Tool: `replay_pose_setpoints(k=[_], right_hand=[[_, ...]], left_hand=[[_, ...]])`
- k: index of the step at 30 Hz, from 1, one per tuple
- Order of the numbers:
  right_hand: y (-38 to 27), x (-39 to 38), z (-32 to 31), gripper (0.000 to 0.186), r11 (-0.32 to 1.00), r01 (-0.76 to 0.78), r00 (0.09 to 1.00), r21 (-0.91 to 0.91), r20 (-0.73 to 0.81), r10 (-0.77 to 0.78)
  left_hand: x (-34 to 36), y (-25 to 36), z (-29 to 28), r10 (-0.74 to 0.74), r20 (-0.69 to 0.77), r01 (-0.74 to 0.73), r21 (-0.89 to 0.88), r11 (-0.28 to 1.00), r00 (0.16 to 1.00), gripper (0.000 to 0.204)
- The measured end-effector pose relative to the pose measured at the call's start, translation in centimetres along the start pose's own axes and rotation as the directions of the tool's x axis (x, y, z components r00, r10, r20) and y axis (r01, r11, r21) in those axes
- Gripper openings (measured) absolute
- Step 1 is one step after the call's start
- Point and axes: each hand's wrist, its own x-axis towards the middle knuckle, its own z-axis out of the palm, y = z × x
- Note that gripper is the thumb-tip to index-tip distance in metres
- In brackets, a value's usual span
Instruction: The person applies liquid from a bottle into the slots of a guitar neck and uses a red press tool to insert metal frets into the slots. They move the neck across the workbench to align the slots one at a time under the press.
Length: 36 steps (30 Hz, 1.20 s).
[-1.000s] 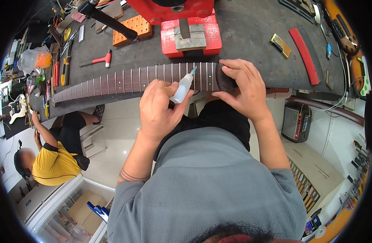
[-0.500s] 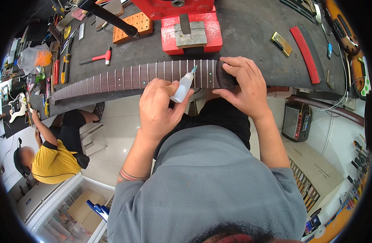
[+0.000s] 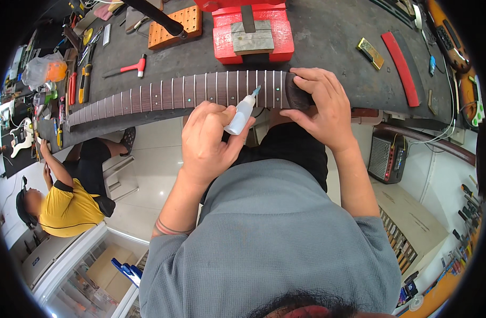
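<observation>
Left hand (image 3: 206,140) pinching bottle (image 3: 239,117) between thumb and fingers, nozzle (image 3: 255,94) slanting over frets (image 3: 216,87); can't tell if touching. My right hand (image 3: 328,111) clasps dark end of neck (image 3: 168,95), fingers on far edge, thumb by near. Neck runs along near edge of bench (image 3: 327,40), red press (image 3: 223,42) close beyond, hammer (image 3: 130,68) further left. Label (image 3: 37,264) on grey case (image 3: 53,258): too small for me to read.

Bottle (image 3: 239,117), tip (image 3: 257,91) over fretted neck (image 3: 168,94)

A textured grey shirt (image 3: 269,233) tops black shorts (image 3: 298,146).
</observation>
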Motion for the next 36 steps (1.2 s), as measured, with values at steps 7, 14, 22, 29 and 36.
replay_pose_setpoints(k=[7, 14, 22, 29, 36], right_hand=[[0.0, 0.1, 0.1, 0.064, 1.0, 0.008, 1.0, -0.003, -0.004, -0.008], [0.1, 0.2, 0.1, 0.068, 0.999, 0.046, 0.999, -0.013, -0.013, -0.046], [-0.1, 0.2, 0.2, 0.062, 1.0, 0.029, 0.999, -0.01, -0.024, -0.03], [-0.1, 0.2, 0.2, 0.062, 0.999, 0.038, 0.999, -0.009, -0.031, -0.038], [-0.1, 0.1, 0.3, 0.061, 0.999, 0.038, 0.999, -0.024, -0.034, -0.039]], left_hand=[[-0.7, 0.3, -0.3, -0.013, -0.003, 0.013, -0.012, 1.0, 1.0, 0.047], [-0.8, 1.0, -0.8, -0.001, 0.009, 0.001, -0.026, 1.0, 1.0, 0.046], [-1.1, 1.3, -1.1, 0.017, 0.014, -0.016, -0.037, 0.999, 1.0, 0.046], [-1.7, 1.4, -1.2, 0.028, 0.017, -0.027, -0.047, 0.999, 0.999, 0.046], [-2.0, 1.7, -1.4, 0.027, 0.027, -0.026, -0.046, 0.999, 0.999, 0.046]])
